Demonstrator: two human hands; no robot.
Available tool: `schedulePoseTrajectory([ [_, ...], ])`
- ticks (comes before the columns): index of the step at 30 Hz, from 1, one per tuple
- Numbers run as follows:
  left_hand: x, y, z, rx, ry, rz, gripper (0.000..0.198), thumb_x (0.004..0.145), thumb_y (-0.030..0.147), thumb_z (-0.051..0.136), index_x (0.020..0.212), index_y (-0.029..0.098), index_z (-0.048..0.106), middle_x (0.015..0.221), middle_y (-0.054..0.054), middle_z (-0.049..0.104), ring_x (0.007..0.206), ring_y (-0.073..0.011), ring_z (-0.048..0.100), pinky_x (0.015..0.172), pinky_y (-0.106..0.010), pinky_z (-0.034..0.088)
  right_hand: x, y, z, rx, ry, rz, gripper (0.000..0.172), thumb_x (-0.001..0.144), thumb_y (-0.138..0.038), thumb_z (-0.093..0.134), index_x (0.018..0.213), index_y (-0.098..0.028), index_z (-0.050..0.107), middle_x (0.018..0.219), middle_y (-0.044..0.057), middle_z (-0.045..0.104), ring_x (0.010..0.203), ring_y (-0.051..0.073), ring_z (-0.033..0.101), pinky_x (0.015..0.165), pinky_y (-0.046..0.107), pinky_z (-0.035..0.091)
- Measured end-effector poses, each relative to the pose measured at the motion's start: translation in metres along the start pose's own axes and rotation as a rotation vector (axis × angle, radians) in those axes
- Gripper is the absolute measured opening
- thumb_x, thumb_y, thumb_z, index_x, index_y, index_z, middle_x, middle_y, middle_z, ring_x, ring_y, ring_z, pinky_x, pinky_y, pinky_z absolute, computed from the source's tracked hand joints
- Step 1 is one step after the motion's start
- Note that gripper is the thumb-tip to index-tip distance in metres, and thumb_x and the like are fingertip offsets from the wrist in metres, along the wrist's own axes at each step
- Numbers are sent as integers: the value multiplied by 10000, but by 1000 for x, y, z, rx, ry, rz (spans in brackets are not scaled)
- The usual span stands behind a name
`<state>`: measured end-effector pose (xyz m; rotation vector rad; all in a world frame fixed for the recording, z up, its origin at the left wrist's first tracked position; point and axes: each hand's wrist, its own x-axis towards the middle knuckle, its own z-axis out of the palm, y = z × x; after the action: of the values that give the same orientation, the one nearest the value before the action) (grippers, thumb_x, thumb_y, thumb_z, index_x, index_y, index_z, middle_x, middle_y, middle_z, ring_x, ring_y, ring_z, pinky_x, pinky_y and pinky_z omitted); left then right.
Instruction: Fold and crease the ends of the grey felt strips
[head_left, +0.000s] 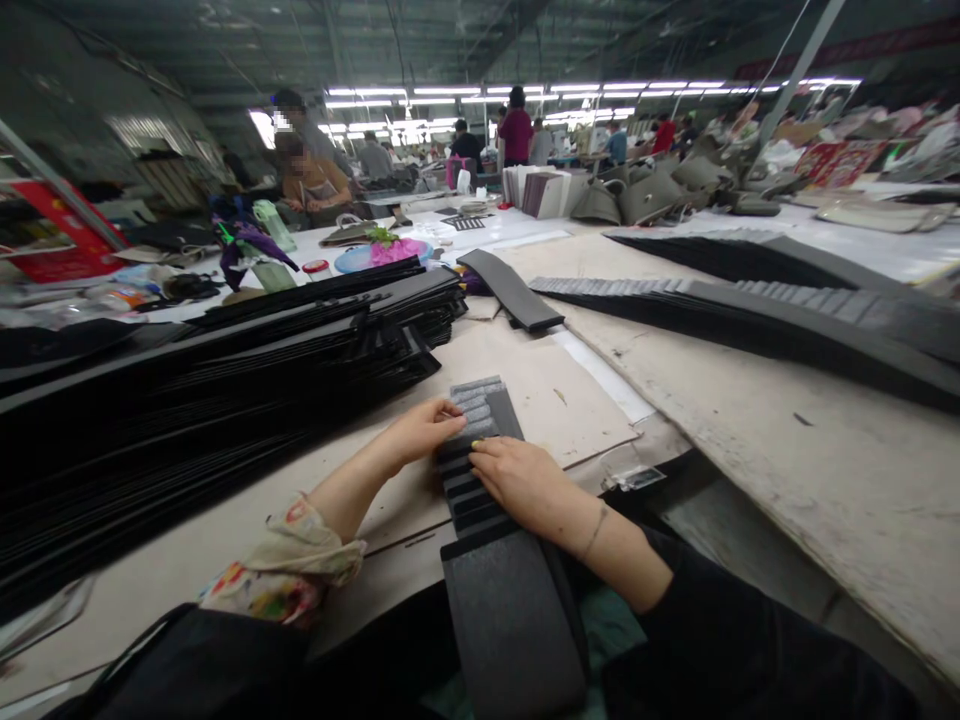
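In front of me lies a stack of black strips (480,500), fanned so their ends overlap like steps, with grey tops at the far end. The near part of the strips (514,620) runs down flat over the table edge toward my lap. My left hand (426,430) is at the left edge of the fanned ends, its fingers closed on a strip. From the right, my right hand (525,482) lies across the steps, fingertips together and pinching at a strip edge. A small yellow spot shows at its fingertips; what it is, I cannot tell.
Big piles of black strips (225,420) fill the left side. More fanned strips (750,320) lie on the right-hand board (810,460). A short grey-black piece (514,290) rests ahead. Bags (652,195), a green bottle (274,225) and several people stand farther back.
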<state>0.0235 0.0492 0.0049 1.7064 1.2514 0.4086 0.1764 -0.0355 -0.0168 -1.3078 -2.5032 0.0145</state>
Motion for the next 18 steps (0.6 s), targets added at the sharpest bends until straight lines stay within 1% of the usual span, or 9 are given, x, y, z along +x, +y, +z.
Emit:
schedulePoseTrajectory([
  [2,7,1,4,-26,-78,43,421,633,323,595,994,118,525,751,-12,584,709,-148,560,691,-285,438,0,-1,0,-6,-9,10,210,875,-169,406,907,-119,608,928,79,611,891,162,547,824,281,419],
  [4,14,2,7,-22,-130,102,462,607,227,595,1046,106,516,849,-42,608,823,-166,575,787,-301,431,0,-2,0,-7,-16,20,213,878,-168,400,888,-122,607,911,75,608,870,157,546,814,278,417],
  [7,21,4,12,126,-152,200,457,593,135,565,1049,125,542,989,-61,613,964,-186,552,879,-319,405,-2,-3,0,-5,-19,58,218,884,-180,393,877,-128,605,893,74,602,850,156,543,788,275,419],
  [9,21,6,14,284,-146,246,440,606,109,546,1045,133,563,1023,-61,614,979,-196,550,890,-326,404,-3,-3,-1,-5,-17,73,221,886,-178,388,870,-127,602,881,76,596,838,157,540,773,278,419],
  [13,17,9,17,557,-52,333,400,636,73,528,1026,122,599,977,-72,619,925,-199,564,840,-310,437,-4,-4,-1,-3,-2,75,234,892,-176,371,859,-122,596,865,82,589,827,158,535,766,284,416],
  [15,14,9,19,632,-17,393,388,648,55,522,1018,127,610,969,-75,612,926,-195,559,842,-303,437,-5,-5,-1,-6,6,81,239,894,-177,364,856,-123,593,858,80,590,819,161,535,755,284,417],
  [18,11,6,21,711,6,484,364,683,48,502,1016,140,615,961,-81,603,916,-190,556,847,-310,438,-6,-5,0,3,22,99,239,894,-184,361,850,-127,589,842,72,593,814,165,538,751,281,419],
])
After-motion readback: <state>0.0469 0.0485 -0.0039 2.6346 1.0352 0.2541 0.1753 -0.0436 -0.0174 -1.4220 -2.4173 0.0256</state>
